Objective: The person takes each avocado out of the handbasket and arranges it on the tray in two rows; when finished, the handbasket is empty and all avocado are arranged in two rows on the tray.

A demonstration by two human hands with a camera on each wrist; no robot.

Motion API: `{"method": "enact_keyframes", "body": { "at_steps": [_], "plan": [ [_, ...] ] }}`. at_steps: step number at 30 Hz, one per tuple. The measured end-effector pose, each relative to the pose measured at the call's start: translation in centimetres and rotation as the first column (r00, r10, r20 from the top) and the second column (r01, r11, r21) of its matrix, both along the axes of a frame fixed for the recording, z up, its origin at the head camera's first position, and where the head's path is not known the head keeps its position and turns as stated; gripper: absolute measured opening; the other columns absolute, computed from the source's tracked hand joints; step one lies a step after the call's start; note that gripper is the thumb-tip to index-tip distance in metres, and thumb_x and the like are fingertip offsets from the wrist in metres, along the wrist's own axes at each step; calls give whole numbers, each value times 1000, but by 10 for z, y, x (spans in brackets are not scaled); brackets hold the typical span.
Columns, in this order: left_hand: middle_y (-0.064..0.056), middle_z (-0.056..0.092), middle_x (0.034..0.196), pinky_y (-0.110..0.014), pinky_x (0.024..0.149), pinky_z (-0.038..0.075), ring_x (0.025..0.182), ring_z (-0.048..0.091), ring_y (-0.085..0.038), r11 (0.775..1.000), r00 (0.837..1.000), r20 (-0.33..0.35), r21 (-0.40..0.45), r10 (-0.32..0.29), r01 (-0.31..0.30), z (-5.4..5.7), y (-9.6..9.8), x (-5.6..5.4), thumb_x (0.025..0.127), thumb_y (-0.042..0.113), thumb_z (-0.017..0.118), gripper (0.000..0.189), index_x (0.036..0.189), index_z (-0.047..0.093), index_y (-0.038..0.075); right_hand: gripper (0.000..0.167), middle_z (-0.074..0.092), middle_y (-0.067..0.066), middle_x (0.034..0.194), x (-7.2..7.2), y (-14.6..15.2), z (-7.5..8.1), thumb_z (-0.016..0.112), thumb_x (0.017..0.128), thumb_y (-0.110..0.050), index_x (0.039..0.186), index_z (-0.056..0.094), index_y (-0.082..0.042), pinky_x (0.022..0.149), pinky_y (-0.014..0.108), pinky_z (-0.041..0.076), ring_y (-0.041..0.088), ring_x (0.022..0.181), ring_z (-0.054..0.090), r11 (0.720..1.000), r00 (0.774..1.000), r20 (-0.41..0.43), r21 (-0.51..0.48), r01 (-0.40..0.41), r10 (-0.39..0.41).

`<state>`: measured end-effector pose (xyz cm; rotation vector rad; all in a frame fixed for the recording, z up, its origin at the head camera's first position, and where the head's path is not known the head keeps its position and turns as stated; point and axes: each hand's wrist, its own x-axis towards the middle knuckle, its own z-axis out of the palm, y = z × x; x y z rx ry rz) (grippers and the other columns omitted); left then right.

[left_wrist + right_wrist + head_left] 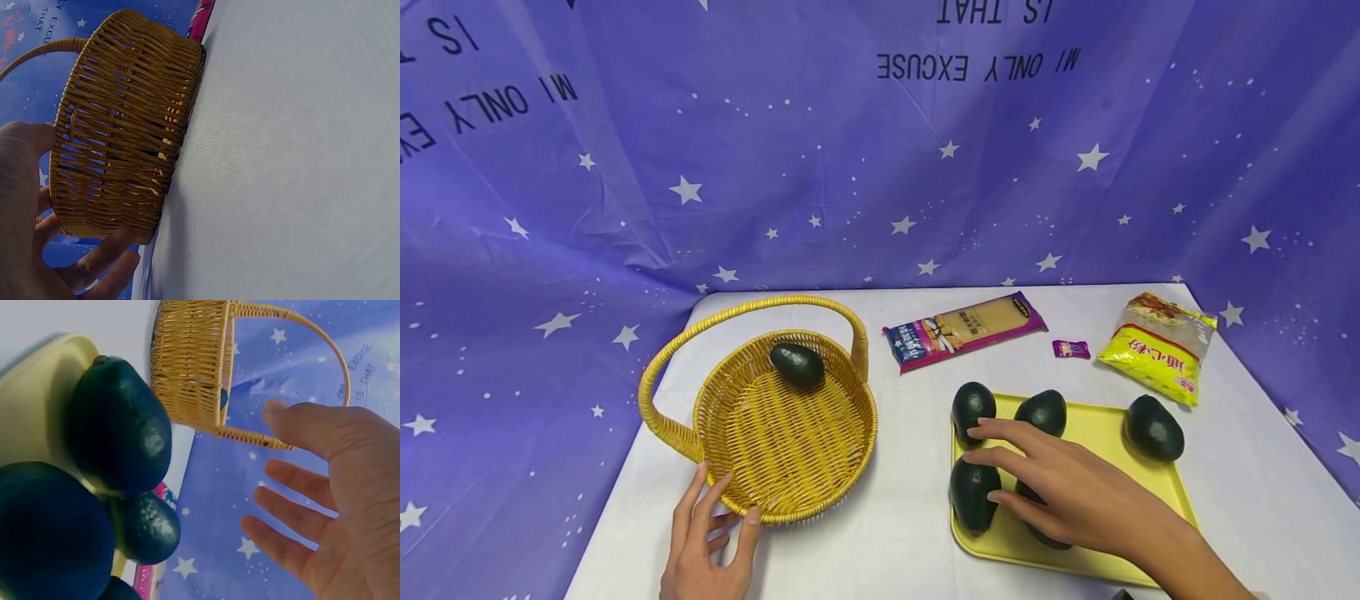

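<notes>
A yellow wicker basket (790,450) with a tall handle stands at the left, one dark green avocado (797,365) inside it. My left hand (707,533) touches the basket's near-left rim, fingers spread and relaxed; in the left wrist view the thumb (37,134) lies at the rim. On the right, a yellow tray (1093,433) carries several avocados. My right hand (1075,483) hovers over its left part with fingers apart, hiding some of one avocado (1041,533). In the right wrist view that palm holds nothing, and a large avocado (122,428) is beside it.
Behind the tray lie a flat noodle packet (966,332), a small purple wrapped sweet (1071,349) and a yellow food bag (1161,346). White cloth (910,467) covers the table. A purple star-printed curtain (850,167) hangs behind and at the sides.
</notes>
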<state>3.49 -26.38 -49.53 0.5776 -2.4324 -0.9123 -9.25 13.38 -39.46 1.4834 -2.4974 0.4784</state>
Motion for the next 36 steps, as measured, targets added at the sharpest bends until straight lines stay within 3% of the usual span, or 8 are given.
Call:
{"method": "enact_keyframes", "body": {
  "at_steps": [6,18,27,36],
  "plan": [
    [-3,44,167,-37,72,65,98,77,-34,1000,1000,2,-2,1,-1,0,-1,0,96,22,85,57,148,64,17,44,56,-5,153,-5,-12,9,76,103,-35,144,64,-28,96,39,63,15,133,61,999,999,9,25,-48,47],
    [2,45,167,-27,72,62,96,77,-27,1000,1000,-18,-4,8,-8,-2,-1,0,94,21,87,58,147,66,19,48,57,-2,152,-12,-39,19,79,101,-28,145,61,-27,100,39,62,17,135,61,989,991,10,63,-136,135],
    [4,45,167,-39,71,67,95,77,-28,1000,999,-35,-6,8,-9,-3,0,-1,93,21,87,57,146,67,20,50,56,-1,154,-16,-52,19,80,101,-29,146,60,-28,99,39,61,17,134,62,986,991,22,95,-134,132],
    [4,45,167,-34,71,65,94,77,-28,1000,999,-34,-12,12,-13,-2,-1,-1,93,20,88,57,146,67,19,56,56,-1,154,-21,-62,19,85,96,-27,146,60,-26,99,37,61,17,133,62,983,989,20,112,-147,145]
  ]
}}
